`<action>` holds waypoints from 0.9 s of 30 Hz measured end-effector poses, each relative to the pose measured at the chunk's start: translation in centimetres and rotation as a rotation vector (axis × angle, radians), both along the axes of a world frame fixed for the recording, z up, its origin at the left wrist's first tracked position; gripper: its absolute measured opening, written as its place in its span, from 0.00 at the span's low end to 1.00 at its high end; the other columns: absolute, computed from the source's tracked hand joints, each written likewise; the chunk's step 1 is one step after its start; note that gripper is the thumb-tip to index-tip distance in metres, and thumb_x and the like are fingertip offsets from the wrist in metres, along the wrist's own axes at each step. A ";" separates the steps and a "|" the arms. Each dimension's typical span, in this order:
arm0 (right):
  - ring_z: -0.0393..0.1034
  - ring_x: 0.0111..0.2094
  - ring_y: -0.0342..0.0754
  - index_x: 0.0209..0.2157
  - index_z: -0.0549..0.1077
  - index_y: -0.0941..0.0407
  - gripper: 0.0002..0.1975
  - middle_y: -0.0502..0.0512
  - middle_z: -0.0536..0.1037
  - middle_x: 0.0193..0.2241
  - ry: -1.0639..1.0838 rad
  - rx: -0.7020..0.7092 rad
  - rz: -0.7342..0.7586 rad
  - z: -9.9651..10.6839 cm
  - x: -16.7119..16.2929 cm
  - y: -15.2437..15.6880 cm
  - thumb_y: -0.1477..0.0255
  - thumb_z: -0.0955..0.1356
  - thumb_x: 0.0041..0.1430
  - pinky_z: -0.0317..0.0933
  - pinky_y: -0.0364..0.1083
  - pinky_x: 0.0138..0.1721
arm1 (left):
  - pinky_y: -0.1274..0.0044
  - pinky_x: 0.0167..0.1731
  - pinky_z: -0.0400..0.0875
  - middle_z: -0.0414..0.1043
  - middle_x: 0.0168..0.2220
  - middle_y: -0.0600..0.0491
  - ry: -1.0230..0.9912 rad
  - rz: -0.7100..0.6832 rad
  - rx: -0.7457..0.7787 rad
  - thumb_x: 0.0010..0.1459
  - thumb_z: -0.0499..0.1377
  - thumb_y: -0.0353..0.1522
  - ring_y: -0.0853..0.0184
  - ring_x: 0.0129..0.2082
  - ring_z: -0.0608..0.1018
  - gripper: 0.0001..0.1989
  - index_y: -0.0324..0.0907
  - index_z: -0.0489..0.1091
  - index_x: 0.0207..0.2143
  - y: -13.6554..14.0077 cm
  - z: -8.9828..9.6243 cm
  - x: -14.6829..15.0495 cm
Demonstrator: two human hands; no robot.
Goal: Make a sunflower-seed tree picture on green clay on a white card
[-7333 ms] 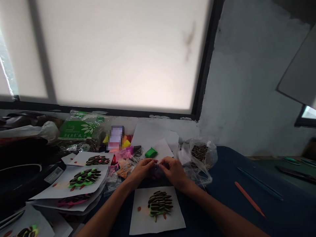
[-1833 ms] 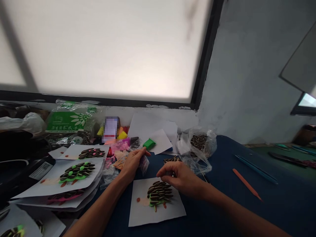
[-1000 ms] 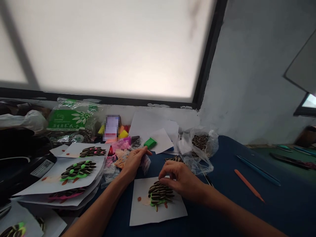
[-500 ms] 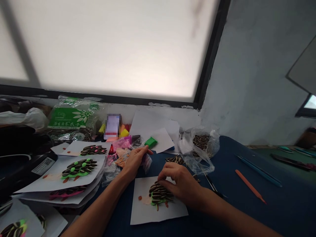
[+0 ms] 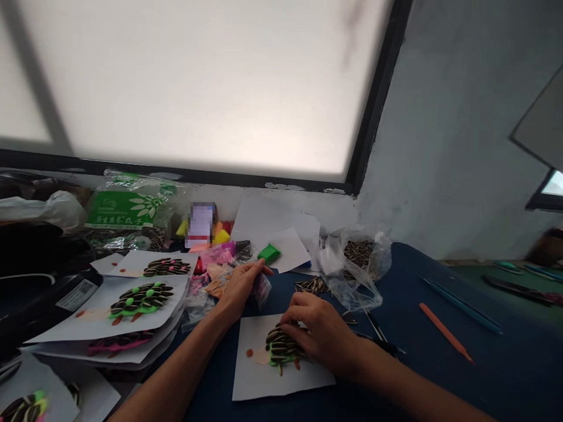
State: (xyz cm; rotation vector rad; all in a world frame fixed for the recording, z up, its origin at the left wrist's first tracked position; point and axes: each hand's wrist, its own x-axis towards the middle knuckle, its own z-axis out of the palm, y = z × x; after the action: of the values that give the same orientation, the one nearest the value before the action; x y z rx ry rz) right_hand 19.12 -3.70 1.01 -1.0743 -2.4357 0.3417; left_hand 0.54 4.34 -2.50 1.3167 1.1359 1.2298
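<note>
A sheet of white paper (image 5: pixel 246 384) lies in front of me with a hedgehog picture on it. The hedgehog has a light green clay body, a pale clay face, a brown nose and striped sunflower seeds (image 5: pixel 279 346) for spines. My right hand (image 5: pixel 319 328) is over the hedgehog's back, thumb and forefinger pinched among the seeds; the seed between the fingertips is mostly hidden. Beyond the paper, my left hand (image 5: pixel 241 287) rests on plastic bags of clay, fingers stretched out beside a green packet (image 5: pixel 269 253).
Finished hedgehog sheets (image 5: pixel 141 302) are piled at the left. Loose seeds (image 5: pixel 311 285) and a clear bag of seeds (image 5: pixel 357 258) lie beyond my right hand. An orange tool (image 5: pixel 446 332) and a blue tool (image 5: pixel 461 305) lie right. A phone (image 5: pixel 201 224) leans at the back.
My right hand has shifted very slightly down and its fingers have lowered a little over the seeds. My left hand stays where it was.
</note>
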 end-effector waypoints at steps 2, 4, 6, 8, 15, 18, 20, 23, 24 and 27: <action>0.70 0.34 0.47 0.35 0.81 0.61 0.05 0.57 0.76 0.33 -0.002 0.009 0.001 0.0 0.0 0.0 0.78 0.70 0.60 0.63 0.44 0.33 | 0.78 0.18 0.55 0.60 0.15 0.60 -0.027 0.012 -0.010 0.46 0.59 0.59 0.70 0.16 0.66 0.30 0.39 0.74 0.26 0.0 0.0 0.1; 0.70 0.34 0.47 0.35 0.81 0.61 0.05 0.57 0.76 0.32 -0.001 0.010 0.002 0.0 0.1 0.0 0.78 0.70 0.60 0.62 0.44 0.33 | 0.79 0.17 0.54 0.59 0.14 0.61 -0.051 0.021 -0.019 0.45 0.60 0.59 0.71 0.15 0.65 0.30 0.39 0.74 0.26 -0.1 0.1 0.1; 0.70 0.34 0.47 0.35 0.81 0.60 0.06 0.57 0.76 0.33 0.001 0.007 0.002 0.0 0.1 0.0 0.78 0.70 0.61 0.62 0.44 0.33 | 0.79 0.17 0.54 0.58 0.14 0.61 -0.065 0.027 -0.023 0.44 0.61 0.59 0.71 0.15 0.64 0.30 0.39 0.74 0.25 -0.1 0.1 0.2; 0.70 0.34 0.47 0.36 0.81 0.60 0.06 0.57 0.76 0.33 0.003 0.003 0.002 0.0 0.1 0.1 0.77 0.69 0.61 0.62 0.44 0.34 | 0.79 0.18 0.54 0.58 0.14 0.61 -0.075 0.033 -0.025 0.44 0.61 0.58 0.71 0.15 0.64 0.30 0.39 0.74 0.25 -0.2 0.2 0.2; 0.70 0.34 0.47 0.36 0.81 0.60 0.06 0.56 0.76 0.33 0.024 -0.015 0.003 0.3 0.2 0.1 0.77 0.69 0.61 0.62 0.44 0.33 | 0.79 0.17 0.52 0.57 0.15 0.61 -0.086 0.043 -0.023 0.42 0.63 0.58 0.72 0.15 0.63 0.30 0.39 0.74 0.24 -0.3 0.4 0.3; 0.70 0.34 0.47 0.35 0.80 0.59 0.05 0.56 0.76 0.33 0.044 -0.043 -0.007 0.5 0.2 0.0 0.77 0.69 0.61 0.62 0.44 0.33 | 0.79 0.18 0.51 0.56 0.15 0.61 -0.085 0.056 -0.017 0.41 0.63 0.58 0.73 0.16 0.61 0.30 0.38 0.75 0.24 -0.4 0.5 0.3; 0.70 0.33 0.46 0.34 0.80 0.59 0.05 0.56 0.76 0.33 0.056 -0.067 -0.012 0.6 0.1 -0.1 0.77 0.69 0.61 0.62 0.43 0.34 | 0.79 0.18 0.50 0.56 0.14 0.61 -0.085 0.061 -0.016 0.40 0.64 0.58 0.73 0.16 0.60 0.30 0.38 0.75 0.23 -0.4 0.5 0.3; 0.70 0.33 0.46 0.34 0.80 0.59 0.06 0.55 0.76 0.33 0.058 -0.090 -0.012 0.8 0.1 -0.1 0.78 0.69 0.61 0.63 0.43 0.33 | 0.79 0.18 0.50 0.56 0.14 0.61 -0.083 0.058 -0.016 0.41 0.63 0.58 0.73 0.16 0.60 0.30 0.39 0.75 0.23 -0.4 0.6 0.3; 0.70 0.33 0.46 0.34 0.80 0.59 0.06 0.55 0.76 0.33 0.057 -0.091 -0.014 0.8 0.1 -0.1 0.78 0.69 0.61 0.63 0.43 0.33 | 0.79 0.18 0.51 0.56 0.14 0.61 -0.082 0.057 -0.015 0.41 0.63 0.58 0.73 0.16 0.61 0.30 0.39 0.75 0.23 -0.4 0.6 0.3; 0.70 0.34 0.46 0.35 0.80 0.59 0.07 0.55 0.76 0.33 0.039 -0.079 -0.029 1.1 0.2 0.0 0.79 0.68 0.61 0.63 0.43 0.34 | 0.79 0.18 0.51 0.57 0.15 0.61 -0.078 0.057 -0.017 0.41 0.63 0.58 0.72 0.16 0.62 0.29 0.39 0.75 0.23 -0.5 0.6 0.3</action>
State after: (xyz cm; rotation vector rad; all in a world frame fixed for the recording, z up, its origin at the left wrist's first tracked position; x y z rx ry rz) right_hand 19.36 -3.68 2.09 -1.1238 -2.3879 0.4483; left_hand 0.88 3.88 -1.86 1.2210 1.1327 1.2984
